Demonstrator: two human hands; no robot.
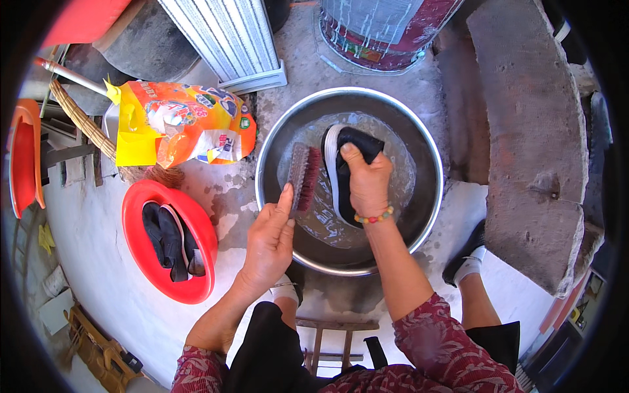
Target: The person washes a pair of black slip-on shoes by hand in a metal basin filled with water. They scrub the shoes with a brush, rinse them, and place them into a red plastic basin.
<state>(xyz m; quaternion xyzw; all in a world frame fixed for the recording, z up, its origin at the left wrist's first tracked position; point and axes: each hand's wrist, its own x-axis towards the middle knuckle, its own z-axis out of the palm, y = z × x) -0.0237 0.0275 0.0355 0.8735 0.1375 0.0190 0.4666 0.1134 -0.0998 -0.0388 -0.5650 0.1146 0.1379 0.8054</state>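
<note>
My left hand (270, 237) grips a scrubbing brush (301, 178) by its back, the dark red bristles turned toward the shoe. In my right hand (367, 182) is a black shoe (357, 139) with a white sole edge, the thumb pressed over its upper. A small gap separates the bristles from the sole. Both are held above a wide metal basin (262, 172) of cloudy, sudsy water (324, 228). How deep the water is, I cannot tell.
A red plastic basin (206, 236) at the left holds black shoes (172, 236). Behind it lies an orange and yellow detergent bag (182, 123). A drum-like container (383, 34) stands beyond the metal basin, and a rough stone slab (530, 132) runs along the right.
</note>
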